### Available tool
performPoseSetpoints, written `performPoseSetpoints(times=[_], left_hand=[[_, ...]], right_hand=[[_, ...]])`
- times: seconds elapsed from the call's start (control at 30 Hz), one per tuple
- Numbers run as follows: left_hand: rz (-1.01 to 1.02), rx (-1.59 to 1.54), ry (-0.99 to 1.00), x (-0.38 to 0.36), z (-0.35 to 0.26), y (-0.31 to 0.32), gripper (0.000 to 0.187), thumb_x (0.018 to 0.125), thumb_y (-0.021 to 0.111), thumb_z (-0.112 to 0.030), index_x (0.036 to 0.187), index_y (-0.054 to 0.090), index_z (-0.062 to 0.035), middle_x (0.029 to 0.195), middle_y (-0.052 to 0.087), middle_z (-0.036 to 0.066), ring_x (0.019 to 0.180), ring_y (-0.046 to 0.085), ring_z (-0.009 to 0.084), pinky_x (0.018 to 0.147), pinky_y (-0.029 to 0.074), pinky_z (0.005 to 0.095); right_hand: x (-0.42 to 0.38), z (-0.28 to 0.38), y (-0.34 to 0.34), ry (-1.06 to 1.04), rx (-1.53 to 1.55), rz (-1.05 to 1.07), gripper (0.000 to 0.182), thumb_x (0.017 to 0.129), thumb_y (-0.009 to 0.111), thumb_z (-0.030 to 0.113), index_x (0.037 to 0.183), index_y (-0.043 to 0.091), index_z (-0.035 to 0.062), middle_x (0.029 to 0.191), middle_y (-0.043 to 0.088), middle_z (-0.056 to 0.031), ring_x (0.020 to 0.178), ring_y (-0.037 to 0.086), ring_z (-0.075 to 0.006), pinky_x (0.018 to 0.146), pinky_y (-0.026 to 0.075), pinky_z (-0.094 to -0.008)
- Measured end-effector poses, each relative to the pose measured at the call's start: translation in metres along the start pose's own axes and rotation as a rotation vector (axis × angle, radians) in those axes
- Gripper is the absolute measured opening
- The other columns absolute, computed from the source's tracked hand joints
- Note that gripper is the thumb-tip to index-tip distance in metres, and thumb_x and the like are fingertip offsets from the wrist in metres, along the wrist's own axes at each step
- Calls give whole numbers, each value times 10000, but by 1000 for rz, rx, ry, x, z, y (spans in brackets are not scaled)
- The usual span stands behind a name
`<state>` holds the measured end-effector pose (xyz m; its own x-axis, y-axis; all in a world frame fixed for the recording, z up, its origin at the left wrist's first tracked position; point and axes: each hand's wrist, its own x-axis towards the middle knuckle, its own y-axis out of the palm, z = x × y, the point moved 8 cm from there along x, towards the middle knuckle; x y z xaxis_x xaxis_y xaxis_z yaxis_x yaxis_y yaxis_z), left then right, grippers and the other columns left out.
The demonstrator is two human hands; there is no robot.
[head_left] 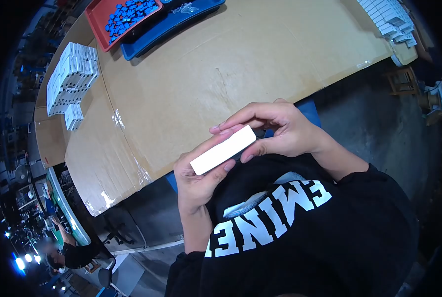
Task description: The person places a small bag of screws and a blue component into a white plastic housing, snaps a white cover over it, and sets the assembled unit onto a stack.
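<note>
A small long white box point(223, 150) is held between both hands close to my chest, at the near edge of the cardboard-covered table point(221, 74). My left hand point(196, 180) grips its lower end from beneath, thumb along the side. My right hand point(275, 129) pinches the upper end with fingers curled over the top. The box lies tilted, one end toward the table.
A stack of white boxes point(70, 76) lies at the table's left side, more white boxes point(391, 20) at the far right. A red tray point(124, 20) with blue parts and a blue tray point(174, 22) sit at the far edge. Another person point(70, 252) is down left.
</note>
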<state>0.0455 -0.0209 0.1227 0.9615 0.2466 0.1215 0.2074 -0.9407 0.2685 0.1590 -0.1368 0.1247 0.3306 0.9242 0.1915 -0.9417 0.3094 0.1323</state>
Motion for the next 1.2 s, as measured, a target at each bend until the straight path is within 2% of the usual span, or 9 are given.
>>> performPoseSetpoints(times=[0.2, 0.3, 0.47, 0.53, 0.6, 0.7, 0.8, 0.9, 1.2], left_hand=[[-301, -20, 42, 0, 14, -9, 540, 920, 794, -46, 1402, 589, 85, 1330, 686, 162, 1197, 662, 204, 1065, 492, 335], [-497, -307, -18, -2, 26, -19, 658, 945, 759, -65, 1523, 455, 15, 1328, 650, 154, 1217, 637, 203, 1058, 498, 344], [-445, -38, 50, 4, 23, -31, 724, 927, 756, -35, 1556, 398, 2, 1365, 616, 170, 1243, 615, 205, 1067, 491, 340], [-353, 216, 62, 4, 17, -28, 725, 895, 777, 7, 1533, 432, 9, 1357, 621, 167, 1210, 639, 219, 1083, 475, 351], [-283, 198, -132, 4, 26, -15, 714, 890, 806, -14, 1511, 453, 17, 1304, 635, 127, 1157, 645, 170, 993, 521, 304], [-300, 166, -193, -1, 51, -20, 626, 909, 788, -14, 1453, 481, 21, 1292, 632, 115, 1179, 637, 165, 980, 529, 290], [-504, -138, -38, -5, 41, -22, 524, 933, 767, -22, 1380, 499, 26, 1339, 624, 136, 1203, 636, 185, 1013, 526, 307], [-365, 138, 117, 2, 15, -17, 476, 945, 774, -68, 1337, 529, 45, 1411, 618, 207, 1213, 654, 230, 1079, 509, 346], [-212, -12, 193, -6, 8, -7, 434, 903, 813, -85, 1273, 638, 59, 1316, 684, 246, 1241, 658, 292, 1049, 529, 370]], right_hand=[[2, -35, -9, 97, 197, -274, 540, 832, 878, 74, 1295, 623, -41, 1325, 671, -157, 1243, 647, -203, 1059, 537, -342], [3, -48, -4, 64, 346, -287, 404, 875, 825, 3, 1228, 633, -32, 1281, 662, -116, 1191, 644, -171, 1052, 531, -326], [-2, -42, -22, 29, 408, -394, 490, 851, 838, 6, 1277, 598, -13, 1221, 676, -92, 1138, 655, -144, 1010, 534, -315], [2, -27, -22, 75, 13, -293, 534, 845, 850, 27, 1309, 588, 1, 1133, 709, -70, 1087, 671, -128, 972, 536, -293], [4, -28, -16, 93, 31, -254, 566, 845, 863, 50, 1337, 588, 10, 1053, 730, -52, 1031, 683, -112, 936, 537, -261], [1, -40, -19, 104, 176, -389, 568, 864, 868, 99, 1350, 594, -8, 1094, 742, -86, 1028, 689, -109, 906, 557, -250], [-1, -51, -12, 136, 445, -379, 514, 894, 837, 82, 1341, 605, -26, 1131, 736, -97, 1041, 694, -123, 917, 565, -263], [-9, -41, -14, 116, 319, -308, 436, 913, 809, 54, 1302, 639, -47, 1148, 731, -96, 1060, 696, -137, 944, 562, -264], [-11, -16, -2, -102, 113, -192, 443, 840, 862, 25, 1238, 679, -45, 1123, 745, -106, 1062, 714, -169, 962, 573, -305]])
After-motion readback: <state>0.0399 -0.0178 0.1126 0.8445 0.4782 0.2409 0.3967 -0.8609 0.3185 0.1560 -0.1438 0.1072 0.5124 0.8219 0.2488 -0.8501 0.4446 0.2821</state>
